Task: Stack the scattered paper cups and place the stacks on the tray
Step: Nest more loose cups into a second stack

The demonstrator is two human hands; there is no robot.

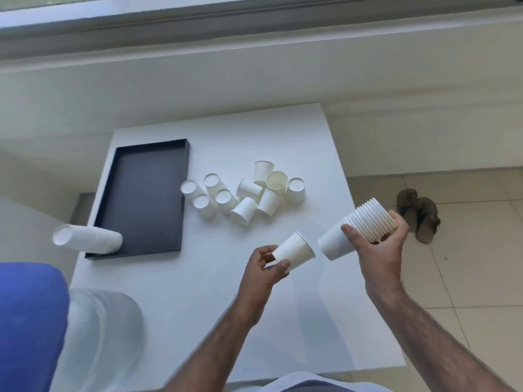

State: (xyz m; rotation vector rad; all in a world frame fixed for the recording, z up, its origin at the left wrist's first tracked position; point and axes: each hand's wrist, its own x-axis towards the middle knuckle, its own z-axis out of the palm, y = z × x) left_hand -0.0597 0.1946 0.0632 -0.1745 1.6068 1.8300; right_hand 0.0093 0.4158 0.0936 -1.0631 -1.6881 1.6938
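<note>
White paper cups (244, 193), about ten, loose in a cluster on the square white table (297, 137), just right of the tray. Some stand base-up, some lie on their sides; several touch one another.

Black rectangular tray (141, 193): on the left part of the table, shallow rim. One finished stack of white cups (87, 239) has its wide end in the tray's near left corner, its closed end pointing left past the rim. Cannot tell whether it stands or leans.

Right hand (379, 244): raised over the table's right edge, fingers and thumb wrapped round a long nested stack of cups (365, 224), held tilted, rims up and right, closed bottom down and left.

Left hand (266, 264): above the table's near centre, fingertips and thumb pinching the base of a single white paper cup (294, 250). The cup's open mouth faces the bottom of the held stack. The two are near, not touching.

Also noted: blue seat (28, 321) at lower left, a clear plastic object (99, 335) beside it, a pair of brown sandals (418, 216) on the tiled floor right of the table.
</note>
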